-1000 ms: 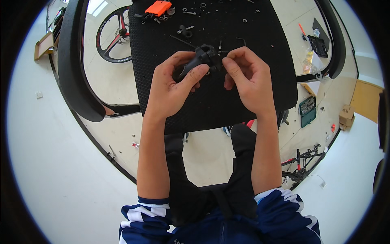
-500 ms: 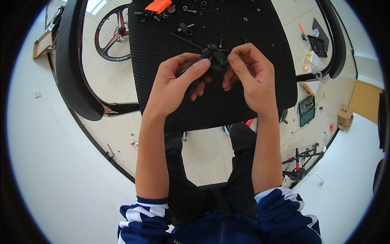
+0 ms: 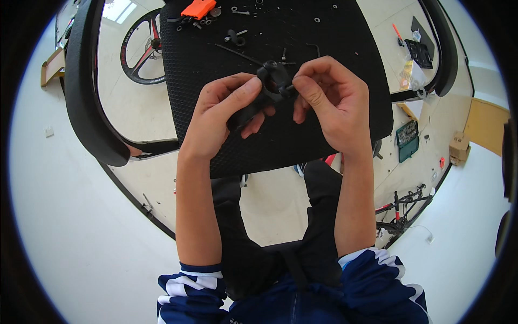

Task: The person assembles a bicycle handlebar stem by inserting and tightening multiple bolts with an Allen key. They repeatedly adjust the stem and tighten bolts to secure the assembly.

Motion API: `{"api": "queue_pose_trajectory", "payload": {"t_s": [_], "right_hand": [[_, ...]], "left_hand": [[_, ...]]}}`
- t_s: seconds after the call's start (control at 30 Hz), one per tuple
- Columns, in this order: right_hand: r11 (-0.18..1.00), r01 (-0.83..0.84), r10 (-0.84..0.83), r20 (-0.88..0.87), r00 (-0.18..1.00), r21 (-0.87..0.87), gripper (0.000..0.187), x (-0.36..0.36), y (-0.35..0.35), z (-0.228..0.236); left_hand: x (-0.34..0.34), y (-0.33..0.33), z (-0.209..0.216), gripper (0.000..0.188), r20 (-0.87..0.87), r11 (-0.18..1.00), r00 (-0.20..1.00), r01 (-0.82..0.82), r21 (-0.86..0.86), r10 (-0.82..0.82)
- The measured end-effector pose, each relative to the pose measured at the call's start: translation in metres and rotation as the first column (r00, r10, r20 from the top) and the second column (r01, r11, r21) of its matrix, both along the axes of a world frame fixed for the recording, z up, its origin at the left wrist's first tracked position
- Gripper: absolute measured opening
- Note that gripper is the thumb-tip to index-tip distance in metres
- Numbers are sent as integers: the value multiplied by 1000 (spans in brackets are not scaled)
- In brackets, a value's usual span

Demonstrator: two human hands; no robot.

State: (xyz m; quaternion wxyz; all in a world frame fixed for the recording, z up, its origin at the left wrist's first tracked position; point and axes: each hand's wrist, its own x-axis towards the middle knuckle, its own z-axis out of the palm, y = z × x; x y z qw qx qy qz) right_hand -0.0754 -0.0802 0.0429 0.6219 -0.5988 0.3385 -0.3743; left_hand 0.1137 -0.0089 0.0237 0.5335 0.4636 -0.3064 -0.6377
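In the head view, I have the black part at twelve o'clock, smooth and rounded, ending in a hollow ring. From nine o'clock my left hand wraps its body, thumb pressed on top. From three o'clock my right hand brings thumb and forefinger almost together at the ring's edge; I can't tell what they grip. Beneath lies pebbled black seat, with an angular orange block at eleven o'clock and a bent metal key at one.

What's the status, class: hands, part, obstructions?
Left hand gripping black ring-ended part. Right hand: fingers at its ringed end. Dark L-shaped rod beyond right hand, not blocking.
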Motion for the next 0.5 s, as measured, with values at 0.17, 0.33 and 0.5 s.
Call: {"api": "queue_pose_trajectory", "payload": {"t_s": [0.17,0.33,0.5], "right_hand": [[1000,2,-2,-33,999,-4,11,0,1,7],[995,-61,64,-36,997,75,13,-8,-5,6],[991,-101,106,-48,993,90,14,-14,-8,8]], "left_hand": [[2,-1,-3,41,-86,998,995,55,34,-52],[2,-2,-4,42,-128,994,988,98,54,-91],[-1,-3,-4,43,-152,992,983,114,55,-104]]}}
